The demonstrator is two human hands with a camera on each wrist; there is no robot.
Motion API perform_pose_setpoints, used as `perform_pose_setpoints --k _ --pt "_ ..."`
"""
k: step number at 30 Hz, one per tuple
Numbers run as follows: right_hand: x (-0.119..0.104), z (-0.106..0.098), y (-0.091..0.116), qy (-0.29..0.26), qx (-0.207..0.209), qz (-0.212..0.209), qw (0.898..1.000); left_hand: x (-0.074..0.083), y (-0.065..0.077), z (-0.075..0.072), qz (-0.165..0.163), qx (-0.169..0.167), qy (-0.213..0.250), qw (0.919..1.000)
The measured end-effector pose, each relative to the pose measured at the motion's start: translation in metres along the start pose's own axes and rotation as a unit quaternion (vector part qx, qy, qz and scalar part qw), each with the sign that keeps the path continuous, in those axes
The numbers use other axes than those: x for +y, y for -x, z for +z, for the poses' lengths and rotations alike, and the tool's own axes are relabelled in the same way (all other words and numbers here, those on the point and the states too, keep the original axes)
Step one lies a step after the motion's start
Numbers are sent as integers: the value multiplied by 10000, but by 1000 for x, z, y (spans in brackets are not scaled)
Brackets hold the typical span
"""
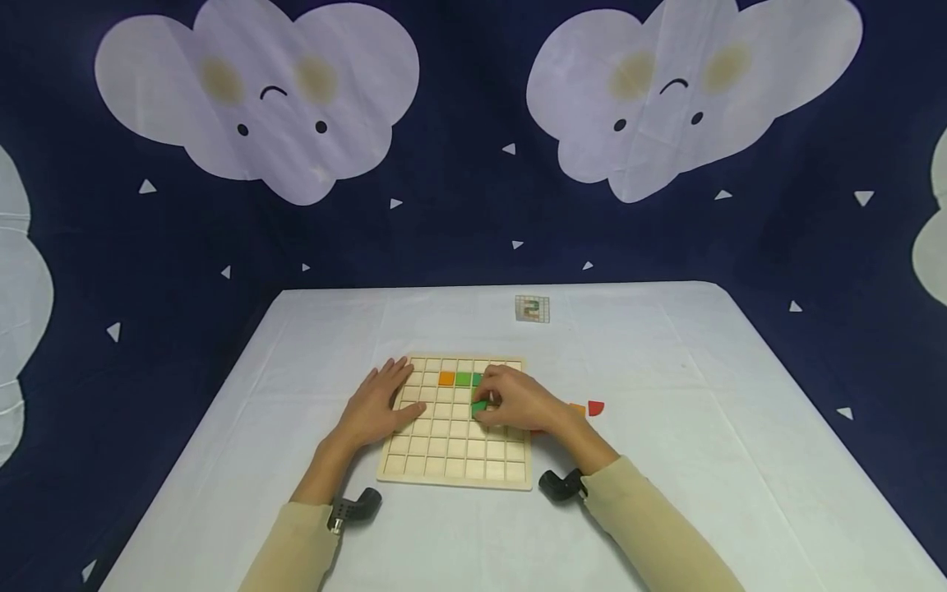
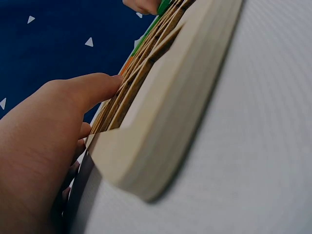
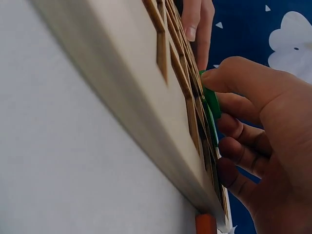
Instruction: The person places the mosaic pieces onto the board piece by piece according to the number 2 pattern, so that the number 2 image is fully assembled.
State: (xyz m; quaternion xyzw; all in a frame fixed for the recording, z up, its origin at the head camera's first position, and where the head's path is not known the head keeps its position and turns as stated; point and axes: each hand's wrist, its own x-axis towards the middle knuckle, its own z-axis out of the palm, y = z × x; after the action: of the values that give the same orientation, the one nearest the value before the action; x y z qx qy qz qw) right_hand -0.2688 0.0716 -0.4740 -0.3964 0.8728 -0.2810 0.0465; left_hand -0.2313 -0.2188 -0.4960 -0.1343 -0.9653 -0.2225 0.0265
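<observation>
A wooden grid board (image 1: 455, 472) lies flat on the white-covered table. My left hand (image 1: 376, 411) rests at its left edge, fingers spread and thumb over the cells. With thumb and fingertips, my right hand (image 1: 519, 398) pinches a green tile (image 3: 210, 97) at the grid, right of the middle. In the upper part of the grid sit an orange tile (image 1: 446, 378), a light green tile (image 1: 463, 379) and a darker green tile (image 1: 477, 379), partly covered by my right hand. Other cells lie hidden under that hand.
Right of the board lie a red quarter-round piece (image 1: 595, 408) and an orange piece (image 1: 578, 409), partly hidden by my right wrist. A red piece (image 1: 536, 432) shows at the board's right edge. A small card with a gridded pattern (image 1: 532, 309) stands near the table's far edge.
</observation>
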Motion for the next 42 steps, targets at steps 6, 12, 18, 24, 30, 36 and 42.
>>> perform_pose_setpoints --k 6,12,18,24,30,36,42 --pt "-1 1 -1 47 -41 36 10000 0 0 1 -35 -8 -35 10000" --pt "-1 2 0 85 -34 -107 9999 0 0 1 -79 -33 -52 9999" --pt "-1 1 1 33 -42 -132 9999 0 0 0 -43 -28 -35 10000" --pt "0 -1 3 4 -30 -110 9999 0 0 -1 -44 -19 -8 10000" --pt "6 -4 8 -62 67 12 10000 0 -1 1 -71 -3 -2 10000" --pt "14 -10 14 -231 177 105 9995 -1 -1 1 -72 13 -4 10000" --pt "21 -14 21 -232 258 235 9991 0 -1 1 -71 -20 -16 10000"
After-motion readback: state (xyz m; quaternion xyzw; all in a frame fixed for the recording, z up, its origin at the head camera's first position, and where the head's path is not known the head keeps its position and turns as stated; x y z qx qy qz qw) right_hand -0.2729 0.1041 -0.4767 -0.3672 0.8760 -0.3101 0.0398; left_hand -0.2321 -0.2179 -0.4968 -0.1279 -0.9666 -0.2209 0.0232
